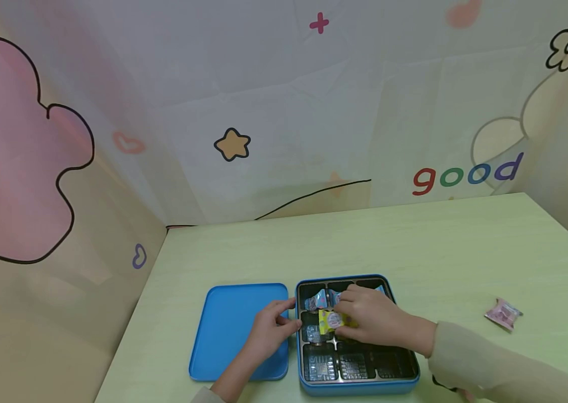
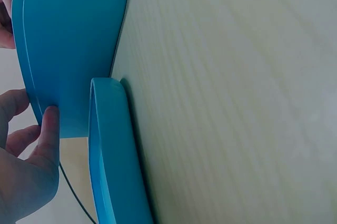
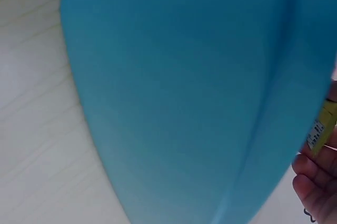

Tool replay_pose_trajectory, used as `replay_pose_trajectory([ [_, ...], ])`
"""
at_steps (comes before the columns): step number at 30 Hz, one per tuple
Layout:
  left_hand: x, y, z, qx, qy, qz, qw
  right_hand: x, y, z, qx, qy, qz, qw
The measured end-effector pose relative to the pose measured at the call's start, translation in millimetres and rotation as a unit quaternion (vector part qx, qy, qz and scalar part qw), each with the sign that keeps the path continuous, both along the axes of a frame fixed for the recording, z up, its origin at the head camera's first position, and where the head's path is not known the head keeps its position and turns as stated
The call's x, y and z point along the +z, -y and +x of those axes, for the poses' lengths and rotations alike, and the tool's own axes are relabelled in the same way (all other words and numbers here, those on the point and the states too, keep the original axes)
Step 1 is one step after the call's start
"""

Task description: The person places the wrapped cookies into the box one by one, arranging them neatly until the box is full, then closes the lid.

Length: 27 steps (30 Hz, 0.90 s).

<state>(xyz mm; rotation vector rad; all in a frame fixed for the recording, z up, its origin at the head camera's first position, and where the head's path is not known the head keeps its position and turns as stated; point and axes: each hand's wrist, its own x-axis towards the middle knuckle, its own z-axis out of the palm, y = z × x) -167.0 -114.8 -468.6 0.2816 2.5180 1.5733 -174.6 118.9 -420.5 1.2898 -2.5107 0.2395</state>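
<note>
Inside blue box (image 1: 359,388), back compts have blue pkts (image 1: 317,300); R fingers (image 1: 347,309) pinch yellow pkt (image 1: 332,321), L fingers (image 1: 283,305) apart against side.

One yellow packet (image 1: 331,321), one pink packet (image 1: 503,314), two-plus blue packets (image 1: 317,300), two hands (image 1: 271,330) (image 1: 375,316), one box (image 1: 359,387), one lid (image 1: 236,324)

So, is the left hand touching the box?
Touching. The left wrist view shows a fingertip of the left hand resting on the outer side of the box.

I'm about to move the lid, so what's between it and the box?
The head view shows a narrow strip of table between lid and box; the left hand spans part of it, touching the box.
</note>
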Motion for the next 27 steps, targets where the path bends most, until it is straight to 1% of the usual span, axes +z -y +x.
replay_pose_trajectory([
  [3, 0.8, 0.4, 1.0, -0.004, -0.01, -0.005, 0.9999, 0.4, 1.8, 0.0, -0.001, 0.0, 0.005, 1.0],
  [4, 1.1, 0.7, 1.5, -0.008, -0.022, -0.009, 0.9997, 0.6, 2.4, 0.0, -0.002, 0.0, 0.006, 1.0],
  [7, 1.5, 1.2, 2.3, -0.013, -0.034, -0.006, 0.9993, 1.3, 5.0, -0.1, -0.004, 0.007, 0.011, 0.9999],
  [10, 1.9, 1.1, 2.1, -0.01, -0.026, -0.004, 0.9996, 1.2, 8.1, -0.5, -0.009, 0.013, 0.018, 0.9997],
  [11, 1.7, 0.8, 1.9, -0.006, -0.015, -0.001, 0.9999, 1.0, 9.2, -0.7, -0.01, 0.014, 0.02, 0.9996],
  [14, 2.6, 0.4, 2.1, -0.002, -0.008, 0.0, 1.0, 0.1, 11.9, -0.8, -0.01, 0.015, 0.026, 0.9995],
  [15, 2.8, 0.5, 2.5, -0.005, -0.017, -0.003, 0.9998, -0.2, 12.8, -0.8, -0.009, 0.016, 0.028, 0.9994],
  [18, 3.6, 0.8, 3.3, -0.01, -0.028, -0.001, 0.9995, -1.0, 15.8, -0.9, -0.01, 0.016, 0.039, 0.9991],
  [20, 3.5, 0.9, 3.1, -0.011, -0.024, -0.003, 0.9996, -1.7, 17.9, -1.0, -0.013, 0.018, 0.047, 0.9986],
  [21, 3.5, 0.8, 2.9, -0.01, -0.02, -0.004, 0.9998, -2.0, 19.1, -1.2, -0.014, 0.02, 0.051, 0.9984],
  [22, 3.4, 0.6, 2.5, -0.006, -0.008, -0.003, 0.9999, -2.2, 20.3, -1.4, -0.016, 0.022, 0.054, 0.9982],
  [25, 3.1, 0.0, 1.4, 0.001, 0.008, -0.009, 0.9999, -3.3, 23.1, -1.7, -0.021, 0.031, 0.062, 0.9974],
  [27, 3.7, -0.3, 1.6, 0.001, 0.009, -0.009, 0.9999, -3.6, 24.4, -1.9, -0.025, 0.036, 0.065, 0.9969],
])
